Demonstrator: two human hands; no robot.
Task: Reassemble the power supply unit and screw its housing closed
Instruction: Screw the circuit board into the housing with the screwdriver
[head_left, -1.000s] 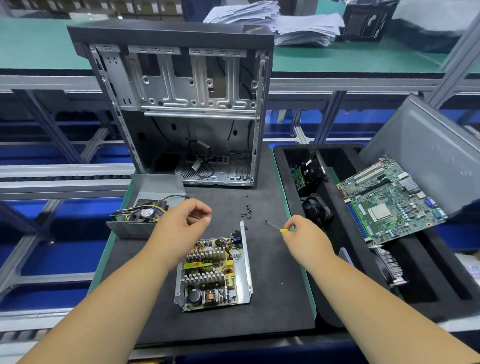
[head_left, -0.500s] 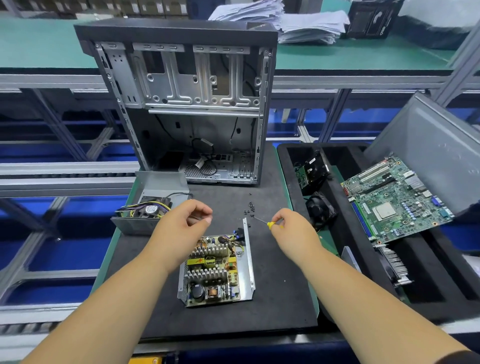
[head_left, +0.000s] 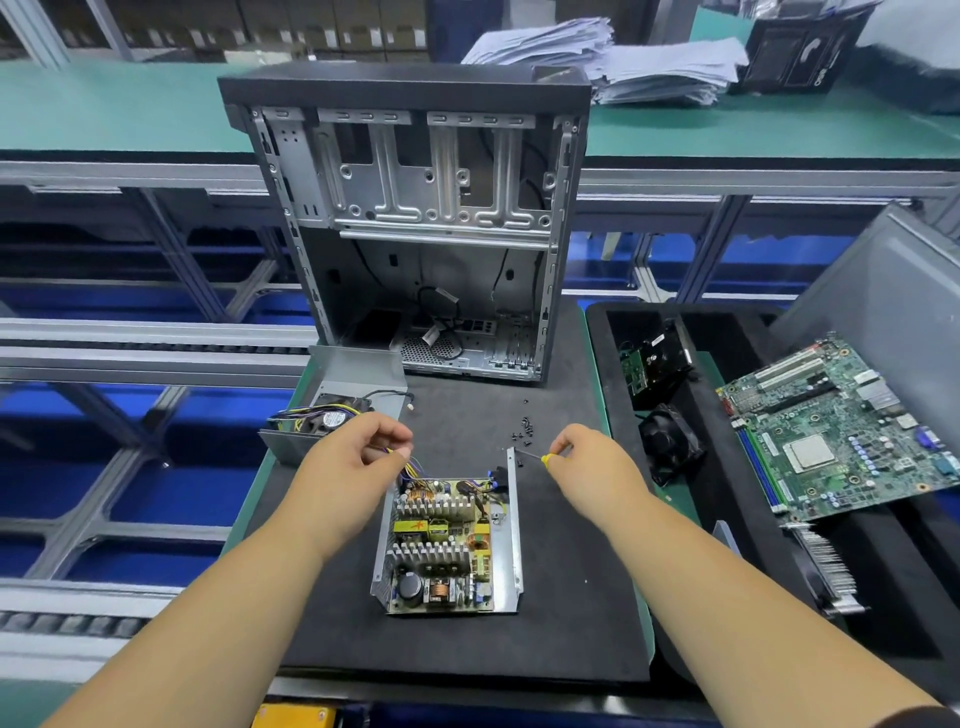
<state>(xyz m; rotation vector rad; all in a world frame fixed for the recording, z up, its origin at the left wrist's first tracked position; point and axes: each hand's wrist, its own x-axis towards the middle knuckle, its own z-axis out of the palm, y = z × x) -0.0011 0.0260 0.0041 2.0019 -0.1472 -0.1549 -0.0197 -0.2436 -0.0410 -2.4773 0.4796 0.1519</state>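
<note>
While both forearms reach in from the bottom edge, the head view centres on a dark foam surface (head_left: 561, 613). Open power supply tray (head_left: 451, 540) lies at centre, circuit board and finned heat sinks exposed, one metal side wall standing along its 3 o'clock edge.

Left hand (head_left: 347, 467) sits at 10 o'clock of the tray, fingers curled, grip pinched near the coloured wire bundle (head_left: 410, 470) that leaves the board's top corner; whether the fingertips actually clasp the wires cannot be told.

Right hand (head_left: 592, 467) at 2 o'clock of the tray, grip closed round a small screwdriver (head_left: 540, 458) with a yellow collar; its thin shaft points toward 9 o'clock, tip just beside the top end of the tray's side wall.

Loose black screws (head_left: 525, 431) scattered at 12 o'clock of the screwdriver tip.

Grey housing cover (head_left: 353, 374) with fan (head_left: 332, 418) stands at 11 o'clock, apart from the tray.

Bare computer case (head_left: 415, 228) upright at 12 o'clock, side open.

Black foam tray (head_left: 727, 519) at 3 o'clock holds a green motherboard (head_left: 841, 431), tilted, and a small black fan (head_left: 670, 441).

Paper stacks (head_left: 602, 57) on the green bench behind.
</note>
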